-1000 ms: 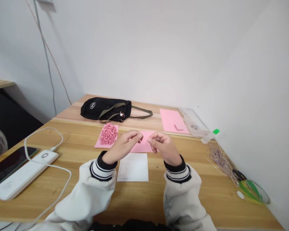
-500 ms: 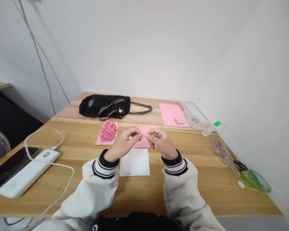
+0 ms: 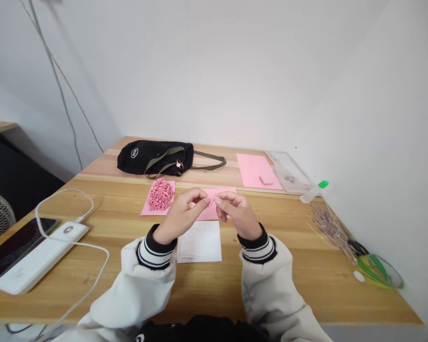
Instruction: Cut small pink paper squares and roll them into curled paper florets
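Observation:
My left hand point(image 3: 187, 211) and my right hand point(image 3: 238, 211) face each other over a pink sheet point(image 3: 219, 194), thumb and forefinger of each pinched together. Between the fingertips there is a tiny pinkish bit, too small to name. A narrow gap parts the two pinches. Left of my left hand, a heap of small pink flower-like pieces point(image 3: 160, 194) lies on another pink paper point(image 3: 147, 209). Below the hands, nearer to me, is a white paper square point(image 3: 201, 242), flat on the wooden table point(image 3: 271, 266).
A black bag point(image 3: 157, 156) lies at the back. Back right are a pink sheet point(image 3: 251, 168) and a clear plastic bag point(image 3: 288, 166). Dried stems point(image 3: 328, 223), scissors point(image 3: 357, 247) and a tape roll point(image 3: 378, 270) line the right edge. At left are a phone point(image 3: 14, 247), power bank point(image 3: 43, 256) and cable point(image 3: 105, 259).
The hands stay almost in place, both still pinched. My right fingertips have shifted very slightly; the rest of the table looks the same apart from a small camera movement.

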Demonstrator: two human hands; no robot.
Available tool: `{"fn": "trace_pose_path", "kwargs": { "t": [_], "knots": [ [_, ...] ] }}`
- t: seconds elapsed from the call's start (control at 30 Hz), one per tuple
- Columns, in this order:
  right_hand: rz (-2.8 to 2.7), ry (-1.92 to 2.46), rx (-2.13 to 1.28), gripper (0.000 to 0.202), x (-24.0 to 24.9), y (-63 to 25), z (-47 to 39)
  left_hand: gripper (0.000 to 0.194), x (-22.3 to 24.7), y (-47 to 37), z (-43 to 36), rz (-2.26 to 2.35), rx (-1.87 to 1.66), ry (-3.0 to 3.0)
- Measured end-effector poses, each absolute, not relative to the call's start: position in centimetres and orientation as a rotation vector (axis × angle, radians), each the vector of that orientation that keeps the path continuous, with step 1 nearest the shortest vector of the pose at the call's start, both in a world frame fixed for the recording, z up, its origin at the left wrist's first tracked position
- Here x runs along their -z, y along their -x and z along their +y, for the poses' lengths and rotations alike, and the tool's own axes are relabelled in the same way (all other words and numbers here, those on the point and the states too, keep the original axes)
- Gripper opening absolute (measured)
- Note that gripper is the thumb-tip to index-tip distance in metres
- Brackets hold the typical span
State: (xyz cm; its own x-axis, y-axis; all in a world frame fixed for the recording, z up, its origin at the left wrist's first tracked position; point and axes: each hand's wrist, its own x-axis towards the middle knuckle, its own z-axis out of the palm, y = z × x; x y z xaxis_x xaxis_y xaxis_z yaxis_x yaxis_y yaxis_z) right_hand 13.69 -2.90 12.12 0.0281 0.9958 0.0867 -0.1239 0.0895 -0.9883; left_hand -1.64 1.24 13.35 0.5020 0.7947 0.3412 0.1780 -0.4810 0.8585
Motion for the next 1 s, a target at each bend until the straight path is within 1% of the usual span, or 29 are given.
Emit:
{"fn": "trace_pose_path", "kwargs": {
  "t": [0.17, 0.27, 0.43, 0.53, 0.67, 0.8, 1.0],
  "knots": [
    [-1.136, 1.084, -1.167, 0.019, -11.8, -13.6, -2.7, 0.017, -13.3, 1.5, 1.2, 0.803, -0.964, -1.957],
    [-1.105, 1.097, -1.208, 0.02, -10.5, -13.9, -2.0, 0.019, -12.0, 1.2, 1.8, 0.824, -0.934, -1.912],
    [-1.0, 1.07, -1.366, 0.022, -5.8, -14.8, 1.3, 0.023, -6.8, -0.3, 5.1, 0.823, -0.965, -1.607],
    [-0.893, 0.935, -1.416, 0.022, -3.0, -14.7, 3.7, 0.022, -3.3, -1.4, 7.2, 0.797, -1.006, -1.294],
    [-0.854, 0.9, -1.455, 0.025, -0.4, -13.8, 5.6, 0.029, -0.2, -2.1, 8.7, 0.823, -1.088, -1.184],
    [-0.782, 0.877, -1.461, 0.027, 1.3, -13.5, 6.1, 0.034, 1.1, -2.1, 9.0, 0.846, -1.152, -1.129],
    [-0.743, 0.866, -1.51, 0.025, 2.0, -14.1, 6.2, 0.032, 1.3, -2.2, 9.1, 0.834, -1.089, -1.139]
  ]
}}
